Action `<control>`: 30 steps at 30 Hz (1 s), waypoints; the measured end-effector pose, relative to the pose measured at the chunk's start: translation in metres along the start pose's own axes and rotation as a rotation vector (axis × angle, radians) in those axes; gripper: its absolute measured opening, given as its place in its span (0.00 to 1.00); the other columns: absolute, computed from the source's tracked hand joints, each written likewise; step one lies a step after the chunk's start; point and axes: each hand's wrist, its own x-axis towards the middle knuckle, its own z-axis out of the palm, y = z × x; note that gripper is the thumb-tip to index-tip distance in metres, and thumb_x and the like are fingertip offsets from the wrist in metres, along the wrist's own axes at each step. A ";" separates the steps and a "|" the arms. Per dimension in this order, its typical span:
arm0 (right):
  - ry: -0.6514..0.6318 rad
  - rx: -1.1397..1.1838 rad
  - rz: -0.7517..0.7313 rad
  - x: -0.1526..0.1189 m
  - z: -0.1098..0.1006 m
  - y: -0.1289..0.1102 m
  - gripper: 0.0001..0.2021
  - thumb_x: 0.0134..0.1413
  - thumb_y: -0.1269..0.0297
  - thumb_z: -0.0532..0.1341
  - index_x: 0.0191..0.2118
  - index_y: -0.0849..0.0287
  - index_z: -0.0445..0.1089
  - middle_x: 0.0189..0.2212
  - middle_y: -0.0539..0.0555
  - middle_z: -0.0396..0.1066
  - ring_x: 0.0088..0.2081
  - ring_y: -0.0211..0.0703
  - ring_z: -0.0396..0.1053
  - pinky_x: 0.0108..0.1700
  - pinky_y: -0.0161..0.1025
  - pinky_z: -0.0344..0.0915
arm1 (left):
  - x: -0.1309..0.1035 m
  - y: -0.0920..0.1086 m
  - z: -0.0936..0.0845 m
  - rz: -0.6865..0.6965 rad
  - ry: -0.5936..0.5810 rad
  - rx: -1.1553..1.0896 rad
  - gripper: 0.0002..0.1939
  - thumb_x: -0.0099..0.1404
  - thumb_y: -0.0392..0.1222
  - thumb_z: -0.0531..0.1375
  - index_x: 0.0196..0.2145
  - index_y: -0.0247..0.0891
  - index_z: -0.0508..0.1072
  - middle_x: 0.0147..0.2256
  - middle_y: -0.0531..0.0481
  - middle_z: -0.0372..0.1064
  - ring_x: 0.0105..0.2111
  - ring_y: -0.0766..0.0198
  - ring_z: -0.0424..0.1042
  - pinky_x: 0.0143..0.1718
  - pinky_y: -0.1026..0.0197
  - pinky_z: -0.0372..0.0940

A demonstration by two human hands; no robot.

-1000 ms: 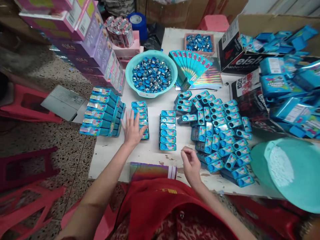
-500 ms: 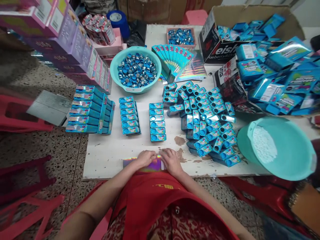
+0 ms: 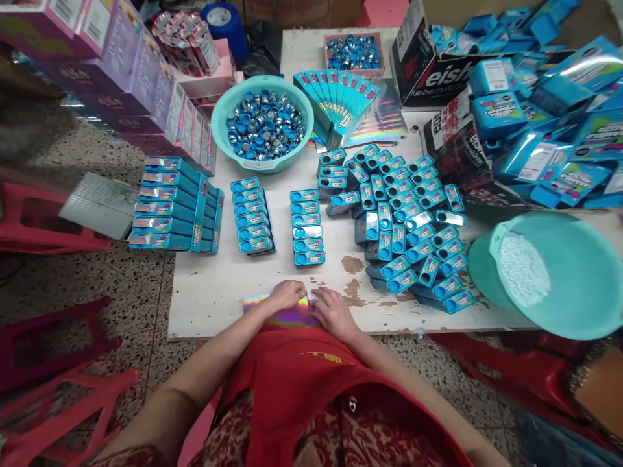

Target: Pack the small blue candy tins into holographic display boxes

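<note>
A shiny rainbow-reflecting sheet [image 3: 287,316] lies at the table's front edge, against the red apron. My left hand [image 3: 288,295] is closed on the sheet, its fingers curled at the upper edge. Just to the right, my right hand [image 3: 333,312] rests over the sheet's right end, fingers spread and slightly bent. Beyond my hands stand two short rows of blue boxes, a left row [image 3: 252,217] and a right row [image 3: 307,228]. Many loose blue boxes [image 3: 409,207] stand packed together at the right.
A teal basin [image 3: 221,123] holds blue and silver caps. Fanned blue cartons [image 3: 341,97] lie beside it. Stacked blue boxes [image 3: 170,207] stand left, below purple boxes [image 3: 141,84]. A large teal tub [image 3: 579,272] and cartons of blue packaging [image 3: 506,117] are at right.
The view has shifted a little, so the table items appear higher. My left hand has lifted slightly along the sheet's edge, and its fingers are more tightly curled. My right hand has barely moved.
</note>
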 end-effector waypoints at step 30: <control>0.515 0.619 0.740 0.093 -0.053 -0.019 0.10 0.46 0.56 0.63 0.24 0.57 0.71 0.31 0.54 0.63 0.40 0.47 0.62 0.47 0.46 0.58 | -0.036 0.016 -0.069 0.046 0.307 -0.576 0.15 0.59 0.46 0.52 0.43 0.38 0.64 0.15 0.60 0.62 0.18 0.68 0.63 0.25 0.65 0.58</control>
